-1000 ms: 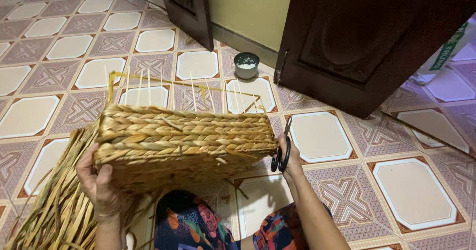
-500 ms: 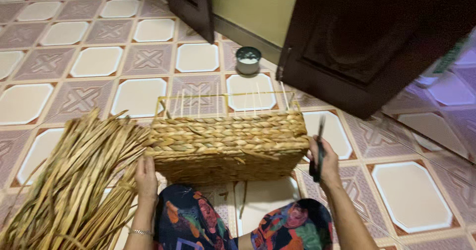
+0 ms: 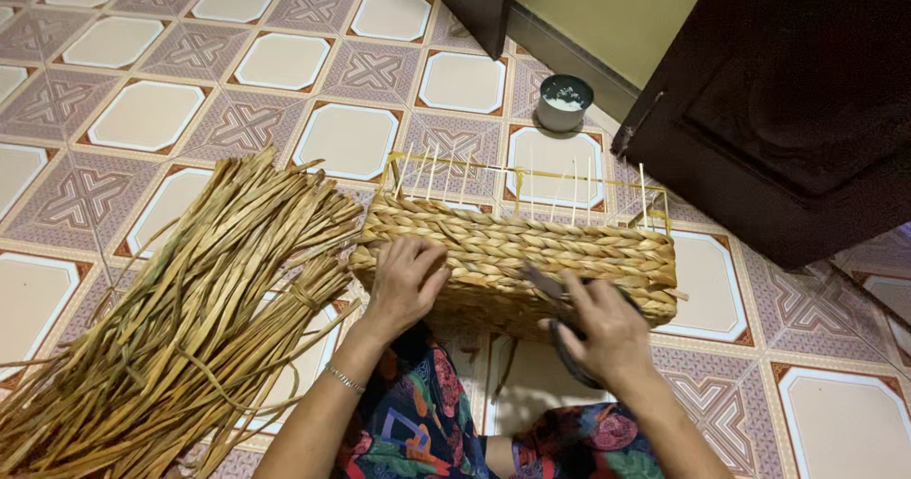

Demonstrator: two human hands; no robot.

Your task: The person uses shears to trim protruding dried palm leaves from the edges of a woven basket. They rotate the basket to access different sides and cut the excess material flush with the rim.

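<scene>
While 1 bundle of dried straw strips [image 3: 180, 318] lies at the left on the tiled floor [image 3: 142, 113], 1 half-woven basket [image 3: 531, 256] sits centre. The left hand [image 3: 406, 280] rests flat on its side, fingers spread. The right hand [image 3: 607, 332] grips 1 pair of scissors [image 3: 550, 289] against the weave. Beyond stands 1 small tin [image 3: 565, 102], beside a dark door [image 3: 807, 99].

The person's forearms are bare to the elbow, with no sleeves showing, the left hand [image 3: 403, 280] and right hand [image 3: 607, 332] wear no rings or gloves, a thin silver bracelet [image 3: 343, 378] circles the left wrist, and the lap is covered by dark cloth [image 3: 427, 422] patterned in red, blue and green.
</scene>
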